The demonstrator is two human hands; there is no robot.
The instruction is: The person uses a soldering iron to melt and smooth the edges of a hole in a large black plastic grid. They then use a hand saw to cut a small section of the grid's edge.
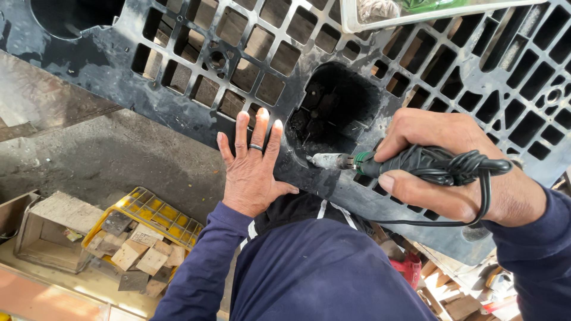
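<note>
My left hand (pixel 253 167) lies flat, fingers spread, on the near edge of a black plastic grid pallet (pixel 178 89); a ring is on one finger. My right hand (pixel 458 169) grips a dark rotary hand tool (pixel 392 161) with its black cord bunched in the same fist. The tool's pale metal tip (pixel 326 160) points left at the lower rim of a large rough hole (pixel 336 107) in the pallet, close to my left hand's thumb side. My dark blue sleeves and torso fill the lower middle of the view.
A yellow wire basket (pixel 148 209) holding several wood offcuts sits lower left, next to an open wooden box (pixel 44 235). A white tray edge (pixel 416 18) rests on the pallet at the top. Wood scraps and a red object (pixel 410 267) lie lower right. Grey ground lies at left.
</note>
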